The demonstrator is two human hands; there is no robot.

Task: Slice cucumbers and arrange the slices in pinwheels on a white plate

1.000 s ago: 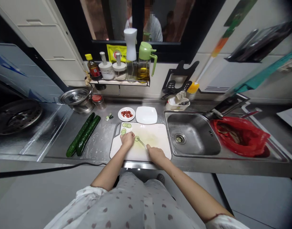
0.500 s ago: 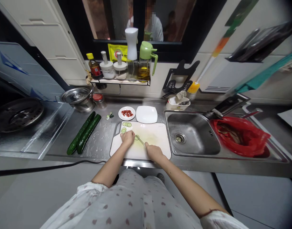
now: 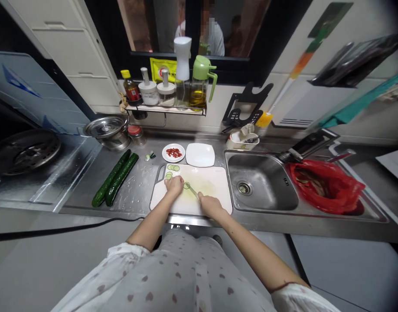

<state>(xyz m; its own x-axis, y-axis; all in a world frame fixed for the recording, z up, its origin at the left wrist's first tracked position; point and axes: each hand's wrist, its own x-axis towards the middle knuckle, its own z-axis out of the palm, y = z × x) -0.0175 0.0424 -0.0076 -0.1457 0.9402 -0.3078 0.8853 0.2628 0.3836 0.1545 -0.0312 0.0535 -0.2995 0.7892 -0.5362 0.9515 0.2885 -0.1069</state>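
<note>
On the white cutting board, my right hand grips a small knife that points up and to the left. A thin cucumber slice shows at the blade's far end, beside the fingers of my left hand. That hand is closed low over the board, and whatever its fingers hold is hidden. Several cucumber slices lie at the board's upper left, some touching the left fingertips. Behind the board are a white plate of chopped red pieces and a bare white plate.
Two whole cucumbers and small green scraps lie left of the board. A lidded steel pot stands behind them. Right are a sink and a red plastic bag. A condiment shelf hangs above.
The view has shifted slightly. Both hands stay in nearly the same place on the board, and the knife still lies beside the slice.
</note>
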